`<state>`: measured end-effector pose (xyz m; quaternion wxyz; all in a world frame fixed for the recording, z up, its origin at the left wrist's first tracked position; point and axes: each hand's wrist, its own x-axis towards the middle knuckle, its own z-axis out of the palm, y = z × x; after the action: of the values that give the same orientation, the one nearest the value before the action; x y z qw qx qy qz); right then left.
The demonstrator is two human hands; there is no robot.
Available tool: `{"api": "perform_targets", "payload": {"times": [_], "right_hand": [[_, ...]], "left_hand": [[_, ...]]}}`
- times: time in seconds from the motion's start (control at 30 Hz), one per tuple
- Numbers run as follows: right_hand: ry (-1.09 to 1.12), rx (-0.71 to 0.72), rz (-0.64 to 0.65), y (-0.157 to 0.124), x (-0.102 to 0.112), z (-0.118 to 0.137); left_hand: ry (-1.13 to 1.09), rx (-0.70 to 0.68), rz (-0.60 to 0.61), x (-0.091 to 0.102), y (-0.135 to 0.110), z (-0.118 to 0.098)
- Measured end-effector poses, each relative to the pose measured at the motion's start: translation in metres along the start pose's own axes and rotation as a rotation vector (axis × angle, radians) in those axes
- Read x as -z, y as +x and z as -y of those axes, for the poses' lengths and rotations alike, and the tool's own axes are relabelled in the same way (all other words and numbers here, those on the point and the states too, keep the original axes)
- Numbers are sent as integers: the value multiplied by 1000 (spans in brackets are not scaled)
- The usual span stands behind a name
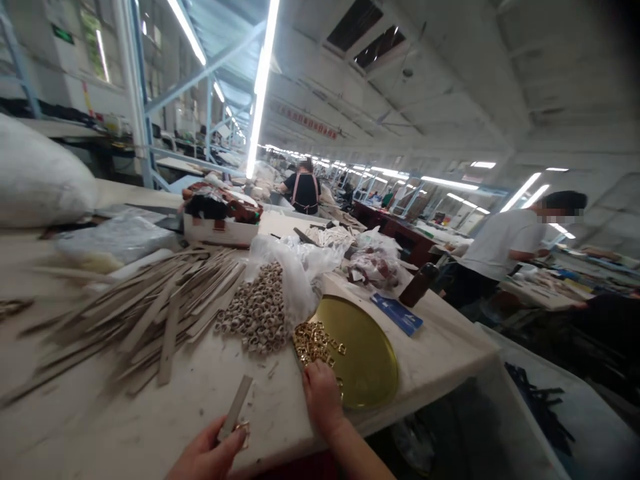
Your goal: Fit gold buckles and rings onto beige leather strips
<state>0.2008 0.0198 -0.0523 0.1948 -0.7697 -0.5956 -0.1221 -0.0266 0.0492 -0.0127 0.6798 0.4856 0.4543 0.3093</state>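
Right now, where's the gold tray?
Head view, lower centre-right: the gold tray lies right of the ring pile, with the right hand at its left rim.

Only the person's two hands and a stretch of one arm show, at the near edge of the scene. The left hand (207, 457) is bare and cut off by the frame just past the thumb. The right hand (323, 397), seen from the back, is also bare, as are its wrist and the forearm (357, 457). Clothing higher up is out of view.
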Motion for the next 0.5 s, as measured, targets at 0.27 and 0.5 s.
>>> {"api": "perform_targets", "payload": {"times": [0.27, 0.5], "right_hand": [[73, -23, 95, -2, 2, 0], [314, 138, -29, -3, 31, 37]], "left_hand": [[-59, 195, 257, -12, -2, -34], [-65, 226, 246, -20, 21, -24]]}}
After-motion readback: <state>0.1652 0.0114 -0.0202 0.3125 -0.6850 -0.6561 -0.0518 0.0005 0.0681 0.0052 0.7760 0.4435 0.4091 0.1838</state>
